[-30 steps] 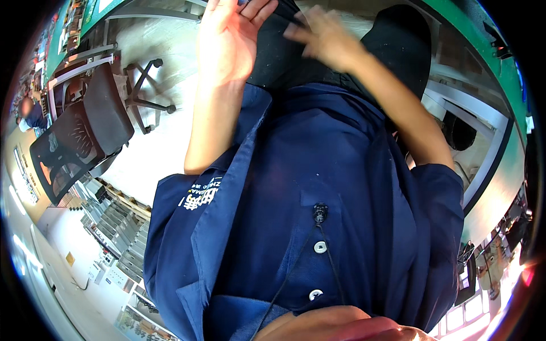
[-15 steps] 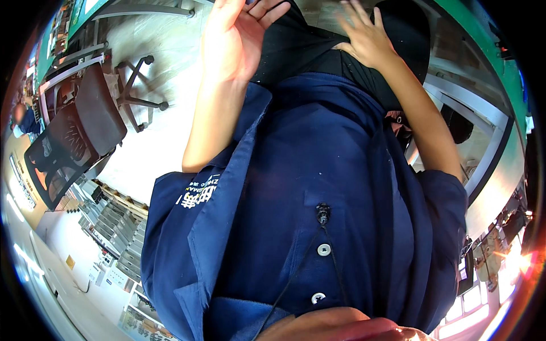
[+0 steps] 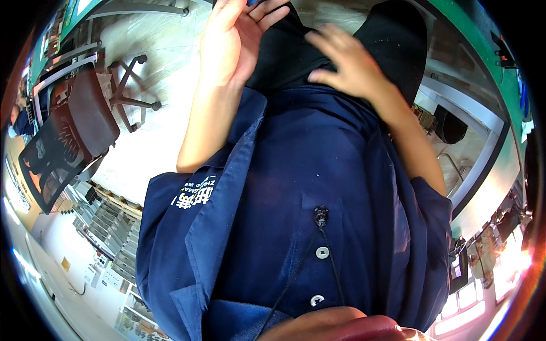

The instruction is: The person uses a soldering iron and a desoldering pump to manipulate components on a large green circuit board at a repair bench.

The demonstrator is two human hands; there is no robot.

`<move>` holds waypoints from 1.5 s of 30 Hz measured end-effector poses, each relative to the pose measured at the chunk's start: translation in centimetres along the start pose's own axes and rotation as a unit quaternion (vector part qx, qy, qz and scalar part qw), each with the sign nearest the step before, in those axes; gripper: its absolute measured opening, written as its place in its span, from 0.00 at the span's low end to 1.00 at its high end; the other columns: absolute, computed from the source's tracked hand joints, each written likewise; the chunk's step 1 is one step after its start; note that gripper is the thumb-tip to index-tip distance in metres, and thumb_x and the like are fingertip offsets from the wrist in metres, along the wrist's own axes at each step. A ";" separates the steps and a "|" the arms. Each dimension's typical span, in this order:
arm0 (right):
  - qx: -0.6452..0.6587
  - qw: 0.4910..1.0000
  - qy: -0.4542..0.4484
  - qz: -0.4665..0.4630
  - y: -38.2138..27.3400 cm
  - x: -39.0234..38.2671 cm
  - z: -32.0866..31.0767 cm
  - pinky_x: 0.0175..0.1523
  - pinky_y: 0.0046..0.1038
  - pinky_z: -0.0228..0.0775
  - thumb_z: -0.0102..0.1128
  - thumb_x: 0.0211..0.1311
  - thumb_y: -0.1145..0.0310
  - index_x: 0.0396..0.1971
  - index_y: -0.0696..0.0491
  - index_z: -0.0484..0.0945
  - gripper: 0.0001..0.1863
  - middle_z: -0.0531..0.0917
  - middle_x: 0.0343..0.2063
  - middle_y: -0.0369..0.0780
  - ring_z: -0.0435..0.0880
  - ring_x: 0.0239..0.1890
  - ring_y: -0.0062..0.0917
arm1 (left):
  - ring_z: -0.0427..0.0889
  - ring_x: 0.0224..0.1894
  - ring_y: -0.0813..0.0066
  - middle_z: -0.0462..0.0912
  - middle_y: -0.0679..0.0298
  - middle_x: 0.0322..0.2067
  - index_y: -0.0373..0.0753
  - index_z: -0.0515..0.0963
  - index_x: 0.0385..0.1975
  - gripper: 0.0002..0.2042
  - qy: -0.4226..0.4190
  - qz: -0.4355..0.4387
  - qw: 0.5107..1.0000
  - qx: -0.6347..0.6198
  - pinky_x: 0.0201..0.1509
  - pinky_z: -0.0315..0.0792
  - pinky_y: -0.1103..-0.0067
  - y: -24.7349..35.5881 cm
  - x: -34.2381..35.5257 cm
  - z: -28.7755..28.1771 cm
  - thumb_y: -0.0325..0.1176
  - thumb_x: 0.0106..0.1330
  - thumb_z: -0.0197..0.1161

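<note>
My left hand (image 3: pixel 236 45) is raised at the top edge, palm toward the camera, fingers curled around a small blue thing (image 3: pixel 251 2) that is mostly out of view. My right hand (image 3: pixel 347 65) is blurred, with fingers apart, over my black trousers (image 3: pixel 392 34), just above the hem of my navy shirt (image 3: pixel 284 153). Nothing shows in its fingers. A black pendant on a cord (image 3: pixel 321 217) lies on my chest.
A black office chair (image 3: pixel 94 113) stands on the pale floor (image 3: pixel 131 159) at my left. A green-edged desk (image 3: pixel 486 68) with a metal frame (image 3: pixel 486 125) is at my right. A person (image 3: pixel 23 122) is at the far left edge, beyond stacked grey items (image 3: pixel 114 221).
My right hand moved up and outward, then back down and left across the trousers toward the shirt hem. My left hand stays raised at the top edge.
</note>
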State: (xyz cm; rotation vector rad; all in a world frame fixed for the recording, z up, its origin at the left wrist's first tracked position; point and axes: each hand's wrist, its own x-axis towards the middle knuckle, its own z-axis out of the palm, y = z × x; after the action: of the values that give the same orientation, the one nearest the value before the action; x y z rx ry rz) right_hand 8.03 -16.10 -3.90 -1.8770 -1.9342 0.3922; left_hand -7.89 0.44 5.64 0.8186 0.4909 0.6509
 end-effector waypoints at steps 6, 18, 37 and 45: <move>-0.220 0.975 0.029 -0.017 4.0 3.4 -1.2 0.66 0.40 0.58 0.69 0.48 0.55 0.62 0.48 0.67 0.39 0.64 0.64 0.45 0.65 0.65 0.38 | 0.79 0.50 0.62 0.76 0.50 0.52 0.40 0.72 0.37 0.12 -0.020 -0.017 1.000 -0.009 0.54 0.73 0.71 0.2 0.2 1.0 0.42 0.72 0.51; 0.197 0.977 -0.065 0.057 3.6 1.4 -0.9 0.66 0.39 0.59 0.69 0.48 0.45 0.58 0.49 0.71 0.39 0.69 0.60 0.48 0.66 0.63 0.43 | 0.78 0.50 0.63 0.75 0.51 0.53 0.41 0.72 0.38 0.12 0.000 -0.050 0.999 -0.008 0.54 0.72 0.70 -0.5 0.6 -0.4 0.43 0.72 0.51; -0.334 0.885 -0.038 0.322 5.1 -3.3 -0.2 0.64 0.65 0.39 0.44 0.59 0.34 0.65 0.48 0.62 0.41 0.56 0.67 0.50 0.47 0.70 0.51 | 0.77 0.51 0.63 0.75 0.52 0.53 0.42 0.73 0.39 0.13 0.031 -0.108 0.994 0.005 0.55 0.70 0.71 -2.0 1.3 2.2 0.45 0.71 0.52; -0.164 0.930 -0.151 0.293 14.2 4.3 -1.7 0.55 0.41 0.69 0.53 0.63 0.50 0.53 0.51 0.73 0.25 0.76 0.54 0.45 0.75 0.56 0.39 | 0.77 0.51 0.63 0.75 0.53 0.52 0.40 0.72 0.39 0.12 -0.017 -0.087 0.996 -0.010 0.56 0.70 0.71 -1.5 1.0 2.3 0.42 0.72 0.50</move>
State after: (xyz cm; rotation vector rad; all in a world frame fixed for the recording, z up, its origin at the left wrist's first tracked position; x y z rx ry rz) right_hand 21.28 -11.25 -8.75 -2.7630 -1.6473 0.5887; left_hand -5.27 -0.79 5.66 0.7566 0.5171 0.4791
